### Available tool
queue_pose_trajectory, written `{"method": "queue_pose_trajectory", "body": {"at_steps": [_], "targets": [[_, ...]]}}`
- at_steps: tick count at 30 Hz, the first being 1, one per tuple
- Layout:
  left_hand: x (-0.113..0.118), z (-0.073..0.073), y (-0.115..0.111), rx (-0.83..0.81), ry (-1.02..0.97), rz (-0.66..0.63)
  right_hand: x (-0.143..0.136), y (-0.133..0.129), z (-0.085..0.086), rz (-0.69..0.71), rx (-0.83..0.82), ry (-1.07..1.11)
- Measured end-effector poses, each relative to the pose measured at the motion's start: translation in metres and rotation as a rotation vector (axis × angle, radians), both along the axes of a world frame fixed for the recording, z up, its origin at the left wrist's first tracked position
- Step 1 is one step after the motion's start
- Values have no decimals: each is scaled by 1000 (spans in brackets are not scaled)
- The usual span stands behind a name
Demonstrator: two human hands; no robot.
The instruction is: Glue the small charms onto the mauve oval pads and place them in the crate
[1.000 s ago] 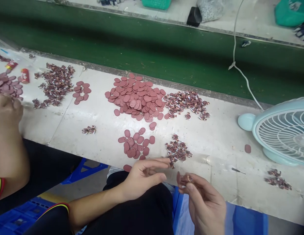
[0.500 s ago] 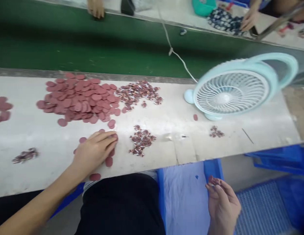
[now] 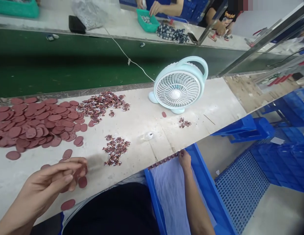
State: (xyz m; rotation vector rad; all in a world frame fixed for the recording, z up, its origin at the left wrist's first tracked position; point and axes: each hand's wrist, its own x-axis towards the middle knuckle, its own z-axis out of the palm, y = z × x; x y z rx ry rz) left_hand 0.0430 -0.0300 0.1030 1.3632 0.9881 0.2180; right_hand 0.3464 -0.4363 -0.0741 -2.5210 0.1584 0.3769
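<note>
My left hand (image 3: pixel 54 184) is just above the table's near edge, thumb and fingers closed on a dark red oval disc, partly hidden by the fingers. More loose discs lie beside and under it, such as one red disc (image 3: pixel 82 182). My right hand (image 3: pixel 184 159) is at the table's front edge, over a blue crate (image 3: pixel 202 169) lined with white sheeting (image 3: pixel 166 192). Its fingers are bent together at the right end of a row of small reddish-brown pieces (image 3: pixel 165 160); what they hold is hidden. A big heap of red oval discs (image 3: pixel 36 122) lies at the left.
Small patterned brown pieces lie in a far pile (image 3: pixel 103 104), a nearer pile (image 3: pixel 115 150) and a little group (image 3: pixel 184 123). A light-blue fan (image 3: pixel 178 88) stands behind a small clear bottle (image 3: pixel 147 136). Co-workers' hands (image 3: pixel 155 8) are busy across the green divider (image 3: pixel 75 62).
The view has swung right. My right hand has moved from above the floor beside the crate to the table edge. My left hand has lifted from the discs with one in its fingers.
</note>
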Motion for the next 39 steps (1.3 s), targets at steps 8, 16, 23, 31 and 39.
{"method": "queue_pose_trajectory", "body": {"at_steps": [8,16,23,31,39], "targets": [[-11,-3,3,-157,6,137,12,-5,-15,103,-138,67],[-11,-2,4,-172,47,163,20,-5,-31,39,-198,111],[-10,-1,4,-179,42,158,17,4,-23,-115,-48,101],[-31,-11,5,-300,50,330,-20,22,47,-379,489,-36],[3,-22,-46,-724,-284,221,-107,154,108,-127,1347,719]]}}
